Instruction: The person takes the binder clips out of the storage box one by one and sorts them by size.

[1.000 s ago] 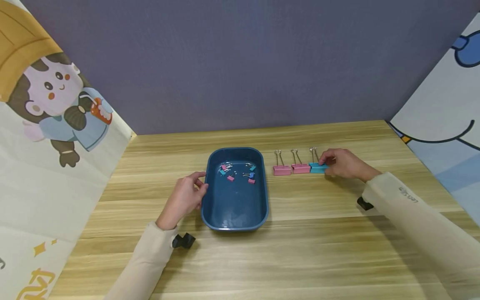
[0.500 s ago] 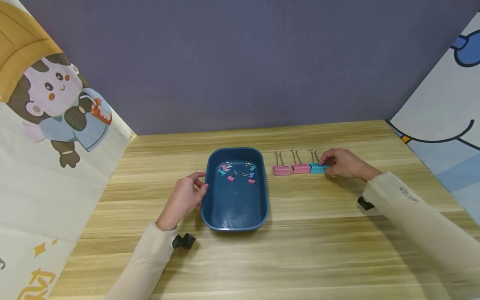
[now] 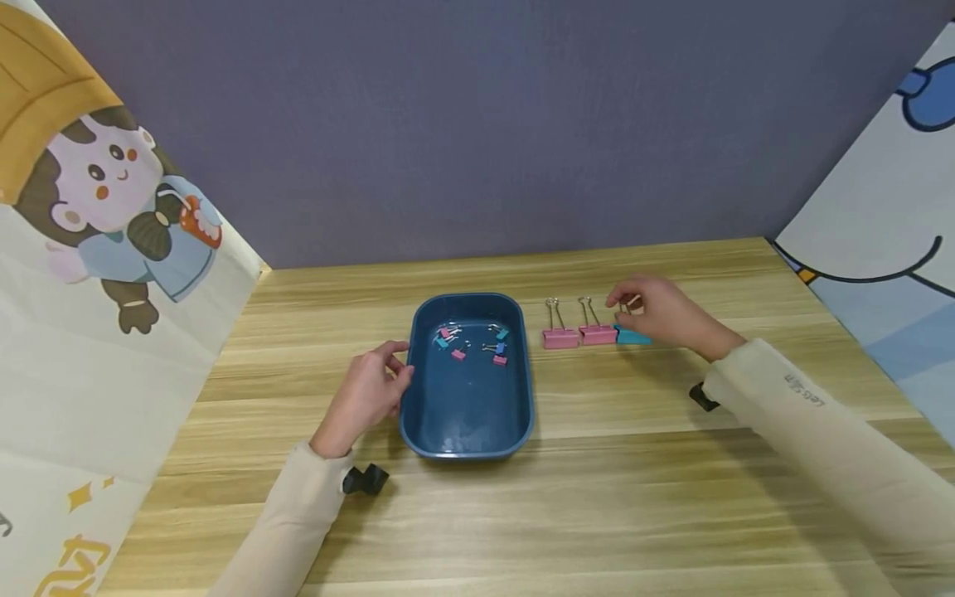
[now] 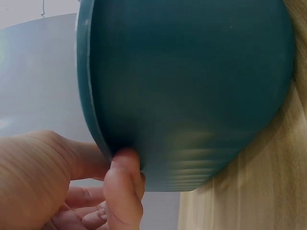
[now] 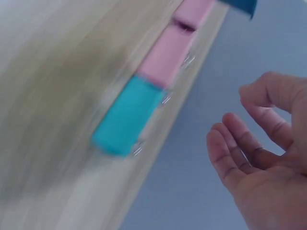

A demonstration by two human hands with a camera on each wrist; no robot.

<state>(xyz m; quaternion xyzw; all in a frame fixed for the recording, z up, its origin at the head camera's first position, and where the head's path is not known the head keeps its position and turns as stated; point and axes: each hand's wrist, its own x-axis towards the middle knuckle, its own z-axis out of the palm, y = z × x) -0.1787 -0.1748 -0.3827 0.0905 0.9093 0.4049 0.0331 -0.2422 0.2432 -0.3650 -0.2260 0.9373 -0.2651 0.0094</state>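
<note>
I list one teal binder clip (image 3: 632,337), right of the blue tray (image 3: 472,419), body lying crosswise to the tray's length, nearer my relaxed, unladen right hand (image 3: 662,313); left hand (image 3: 364,385) pinching the tray's left rim.

R sleeve (image 3: 828,452): "Lets" + blurry word, upside down. L wall (image 3: 60,398): orange chars (image 3: 73,570), cut off, unreadable.

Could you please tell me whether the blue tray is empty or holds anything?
Not empty, but not full: the blue tray holds several small binder clips toward its far end.
</note>
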